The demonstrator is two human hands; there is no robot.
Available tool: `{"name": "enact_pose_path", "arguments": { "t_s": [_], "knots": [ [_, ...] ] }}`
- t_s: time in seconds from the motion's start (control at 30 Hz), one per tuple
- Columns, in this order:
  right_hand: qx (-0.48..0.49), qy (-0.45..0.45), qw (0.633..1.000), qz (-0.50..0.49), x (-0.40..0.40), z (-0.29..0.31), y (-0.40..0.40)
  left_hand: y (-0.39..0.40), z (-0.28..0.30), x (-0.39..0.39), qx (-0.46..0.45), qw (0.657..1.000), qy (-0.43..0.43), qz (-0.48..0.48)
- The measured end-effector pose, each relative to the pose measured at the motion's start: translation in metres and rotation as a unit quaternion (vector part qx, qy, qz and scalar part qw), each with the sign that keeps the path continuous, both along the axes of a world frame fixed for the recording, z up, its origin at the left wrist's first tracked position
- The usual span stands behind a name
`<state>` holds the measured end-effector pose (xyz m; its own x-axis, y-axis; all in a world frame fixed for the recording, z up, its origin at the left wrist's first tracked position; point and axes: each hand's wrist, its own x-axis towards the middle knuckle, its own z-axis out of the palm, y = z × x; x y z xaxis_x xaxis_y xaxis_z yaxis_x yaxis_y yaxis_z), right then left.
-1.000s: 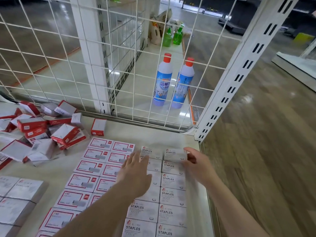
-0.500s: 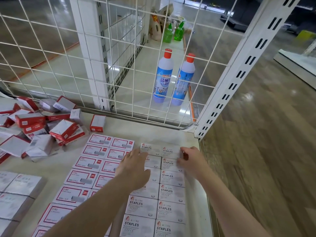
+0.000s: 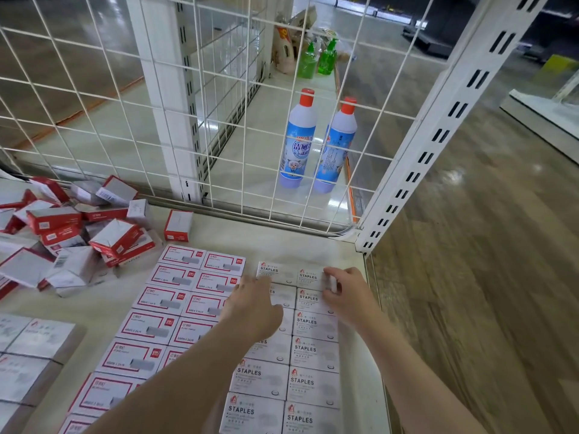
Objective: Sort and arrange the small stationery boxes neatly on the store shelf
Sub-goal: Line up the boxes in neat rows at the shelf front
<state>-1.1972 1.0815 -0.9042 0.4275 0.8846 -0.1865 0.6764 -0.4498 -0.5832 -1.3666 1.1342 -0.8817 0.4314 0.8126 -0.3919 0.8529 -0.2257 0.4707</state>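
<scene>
White boxes printed STAPLES point(image 3: 315, 352) lie flat in two neat columns at the right end of the shelf point(image 3: 313, 249). My left hand point(image 3: 254, 306) lies flat over the left column, fingers straight, fingertips at the farthest left box point(image 3: 274, 270). My right hand point(image 3: 347, 292) curls its thumb and fingers round the right end of the farthest right box point(image 3: 308, 277). Red-framed white boxes point(image 3: 163, 300) form two columns just left of them. A loose heap of red and white boxes point(image 3: 78, 233) sits at the far left.
One red box point(image 3: 178, 225) stands alone near the wire mesh back panel point(image 3: 219, 126). Grey-white boxes point(image 3: 28, 355) are stacked at the lower left. Two blue bottles point(image 3: 316, 145) stand behind the mesh. A white slotted upright point(image 3: 438, 142) marks the shelf's right corner, with wooden floor beyond.
Both hands have slid a little farther along the STAPLES columns to the last row. The right hand's fingers have closed in on the far right box's end.
</scene>
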Motion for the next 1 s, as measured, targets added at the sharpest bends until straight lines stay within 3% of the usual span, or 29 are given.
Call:
{"name": "enact_pose_path", "arguments": {
  "t_s": [0.57, 1.0],
  "knots": [
    [0.007, 0.015, 1.0, -0.021, -0.003, 0.004, -0.003, 0.0, 0.001, -0.005, 0.025, 0.999, 0.012, -0.034],
    [-0.018, -0.022, 0.999, -0.035, -0.011, 0.011, -0.008, 0.008, 0.002, -0.006, 0.02, 0.999, -0.004, -0.045]
  ]
}}
